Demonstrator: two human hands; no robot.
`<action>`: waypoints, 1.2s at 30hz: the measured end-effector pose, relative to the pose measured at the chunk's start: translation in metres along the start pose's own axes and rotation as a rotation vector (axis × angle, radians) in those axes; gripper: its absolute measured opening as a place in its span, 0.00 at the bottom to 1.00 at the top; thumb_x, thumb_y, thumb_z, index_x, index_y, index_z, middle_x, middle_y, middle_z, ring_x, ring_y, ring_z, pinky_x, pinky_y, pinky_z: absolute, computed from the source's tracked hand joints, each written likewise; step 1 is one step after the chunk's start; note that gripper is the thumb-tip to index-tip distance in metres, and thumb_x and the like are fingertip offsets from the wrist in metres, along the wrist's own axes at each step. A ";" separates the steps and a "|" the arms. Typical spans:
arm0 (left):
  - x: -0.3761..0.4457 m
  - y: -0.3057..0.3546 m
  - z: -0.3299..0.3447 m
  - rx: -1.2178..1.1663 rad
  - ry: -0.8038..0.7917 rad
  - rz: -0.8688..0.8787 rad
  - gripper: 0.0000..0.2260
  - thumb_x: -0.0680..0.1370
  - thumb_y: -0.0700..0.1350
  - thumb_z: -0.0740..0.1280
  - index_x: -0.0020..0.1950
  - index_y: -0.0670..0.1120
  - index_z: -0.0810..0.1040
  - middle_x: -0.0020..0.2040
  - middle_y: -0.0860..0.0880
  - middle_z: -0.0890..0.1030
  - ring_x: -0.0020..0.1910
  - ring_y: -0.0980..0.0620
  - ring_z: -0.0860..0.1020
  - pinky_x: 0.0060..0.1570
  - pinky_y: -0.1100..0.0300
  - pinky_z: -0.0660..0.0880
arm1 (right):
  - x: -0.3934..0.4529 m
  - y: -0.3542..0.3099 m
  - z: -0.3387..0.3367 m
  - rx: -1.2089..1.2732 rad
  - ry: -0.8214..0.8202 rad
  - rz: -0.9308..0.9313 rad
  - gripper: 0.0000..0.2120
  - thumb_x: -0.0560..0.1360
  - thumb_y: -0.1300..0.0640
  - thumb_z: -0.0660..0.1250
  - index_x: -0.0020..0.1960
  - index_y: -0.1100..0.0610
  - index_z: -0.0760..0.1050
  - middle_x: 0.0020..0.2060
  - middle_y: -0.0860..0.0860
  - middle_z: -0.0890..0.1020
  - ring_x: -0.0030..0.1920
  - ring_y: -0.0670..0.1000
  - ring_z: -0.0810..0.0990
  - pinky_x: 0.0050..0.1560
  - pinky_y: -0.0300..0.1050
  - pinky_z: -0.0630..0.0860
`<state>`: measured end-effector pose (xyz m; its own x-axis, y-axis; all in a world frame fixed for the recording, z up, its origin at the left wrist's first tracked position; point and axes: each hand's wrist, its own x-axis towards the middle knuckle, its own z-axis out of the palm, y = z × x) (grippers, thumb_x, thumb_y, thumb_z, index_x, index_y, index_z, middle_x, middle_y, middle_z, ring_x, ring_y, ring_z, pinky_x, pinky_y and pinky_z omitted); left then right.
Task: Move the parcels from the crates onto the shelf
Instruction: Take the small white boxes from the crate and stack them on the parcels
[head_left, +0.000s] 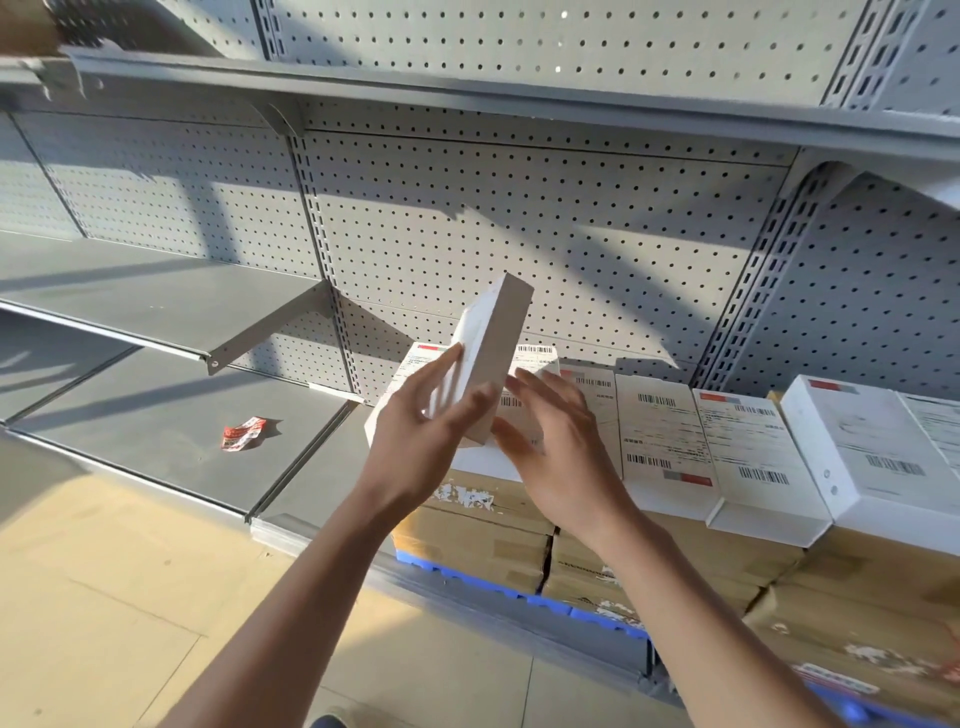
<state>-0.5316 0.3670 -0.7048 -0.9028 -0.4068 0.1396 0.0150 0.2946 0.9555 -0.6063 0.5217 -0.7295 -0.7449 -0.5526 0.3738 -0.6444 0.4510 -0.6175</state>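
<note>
Head view: the left hand (426, 441) grips a white parcel (488, 358), tilted on edge above the bottom shelf (156, 415). The right hand (556, 447), fingers spread wide, touches the parcel's lower corner. Just right of the hands, labelled white parcels (748, 452) lie in a row on brown cartons (478, 545). Left of the left hand lies a crumpled red wrapper (244, 431). Barcodes show on the labels; their print is too small to read.

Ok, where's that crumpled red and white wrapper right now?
The crumpled red and white wrapper lies on the grey metal bottom shelf, left of centre in the head view, well left of both hands and the white parcels.
</note>
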 end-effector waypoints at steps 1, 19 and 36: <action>-0.001 0.002 0.003 -0.039 -0.035 -0.005 0.30 0.74 0.66 0.69 0.75 0.61 0.71 0.66 0.56 0.80 0.65 0.58 0.78 0.65 0.52 0.75 | 0.000 0.000 0.000 0.021 0.012 -0.028 0.25 0.82 0.41 0.59 0.76 0.47 0.68 0.73 0.42 0.72 0.77 0.49 0.62 0.76 0.55 0.61; -0.004 0.009 0.012 -0.371 -0.035 -0.008 0.20 0.77 0.41 0.70 0.69 0.52 0.76 0.56 0.47 0.85 0.54 0.42 0.84 0.51 0.44 0.81 | -0.008 0.003 0.001 0.100 0.110 -0.072 0.26 0.81 0.54 0.68 0.78 0.52 0.68 0.76 0.45 0.68 0.77 0.47 0.61 0.75 0.39 0.58; 0.008 -0.003 -0.006 -0.325 -0.251 -0.158 0.19 0.80 0.42 0.62 0.68 0.55 0.80 0.56 0.41 0.83 0.53 0.41 0.81 0.57 0.33 0.78 | 0.000 0.025 -0.040 0.322 0.224 0.195 0.22 0.83 0.58 0.64 0.75 0.46 0.71 0.71 0.41 0.75 0.68 0.39 0.74 0.71 0.42 0.71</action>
<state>-0.5367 0.3575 -0.7050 -0.9806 -0.1908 -0.0442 -0.0337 -0.0580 0.9977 -0.6299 0.5612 -0.7170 -0.8892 -0.2968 0.3482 -0.4279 0.2704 -0.8624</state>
